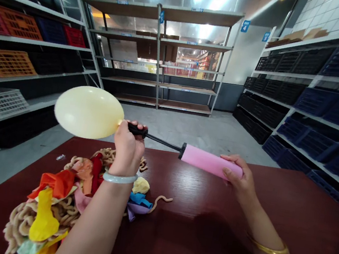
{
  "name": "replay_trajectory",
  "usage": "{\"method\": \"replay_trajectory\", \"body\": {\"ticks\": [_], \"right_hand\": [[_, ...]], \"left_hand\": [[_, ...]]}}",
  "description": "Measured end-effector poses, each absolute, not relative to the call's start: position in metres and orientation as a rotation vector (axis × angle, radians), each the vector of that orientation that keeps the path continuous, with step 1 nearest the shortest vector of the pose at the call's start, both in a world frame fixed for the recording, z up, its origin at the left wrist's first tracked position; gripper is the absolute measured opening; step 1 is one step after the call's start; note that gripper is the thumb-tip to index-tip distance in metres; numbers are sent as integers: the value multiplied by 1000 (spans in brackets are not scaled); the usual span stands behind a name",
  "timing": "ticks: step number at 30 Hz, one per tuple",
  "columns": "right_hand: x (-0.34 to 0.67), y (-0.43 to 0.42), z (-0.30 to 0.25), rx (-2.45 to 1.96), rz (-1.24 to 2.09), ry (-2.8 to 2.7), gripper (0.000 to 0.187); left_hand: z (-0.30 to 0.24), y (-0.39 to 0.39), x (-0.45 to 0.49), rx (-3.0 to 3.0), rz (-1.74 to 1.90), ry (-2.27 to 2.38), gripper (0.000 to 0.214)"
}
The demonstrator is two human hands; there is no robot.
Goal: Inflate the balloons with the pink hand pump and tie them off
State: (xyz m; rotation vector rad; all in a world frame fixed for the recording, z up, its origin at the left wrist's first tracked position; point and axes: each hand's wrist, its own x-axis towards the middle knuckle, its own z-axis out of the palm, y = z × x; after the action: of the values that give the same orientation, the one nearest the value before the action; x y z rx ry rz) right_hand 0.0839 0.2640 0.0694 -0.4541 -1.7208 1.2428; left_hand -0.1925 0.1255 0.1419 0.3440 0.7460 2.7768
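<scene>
A pale yellow balloon [88, 111], partly inflated, hangs in the air above the left end of the dark red table [194, 216]. My left hand [128, 148] is closed around the balloon's neck and the black nozzle end of the hand pump [138, 130]. A thin black rod runs from there to the pink pump barrel [209, 161]. My right hand [239, 176] is wrapped round the far end of that barrel. The pump lies roughly level, a little above the table.
A heap of limp coloured balloons and tan twisted cords [57, 203] lies on the table's left front. Metal shelves with orange, red and white crates [6, 61] line the left; dark crates [330, 105] fill the right racks. Bare shelving [164, 57] stands beyond the grey floor.
</scene>
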Motion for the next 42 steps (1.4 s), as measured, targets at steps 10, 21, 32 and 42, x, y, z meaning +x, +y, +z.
{"method": "replay_trajectory", "body": {"ticks": [10,21,32,42], "right_hand": [[67,248,60,-415,1131,-1803,31],[80,263,62,-428,1330,-1796,32],[70,254,60,-481,1406,-1720,35],[77,259,65,-455,1291,-1774,34]], "left_hand": [[116,166,-118,264,2570,698,11],[142,108,-217,255,2820,761,10],[121,157,-139,274,2642,735,12],[133,144,-153,260,2664,744,9]]}}
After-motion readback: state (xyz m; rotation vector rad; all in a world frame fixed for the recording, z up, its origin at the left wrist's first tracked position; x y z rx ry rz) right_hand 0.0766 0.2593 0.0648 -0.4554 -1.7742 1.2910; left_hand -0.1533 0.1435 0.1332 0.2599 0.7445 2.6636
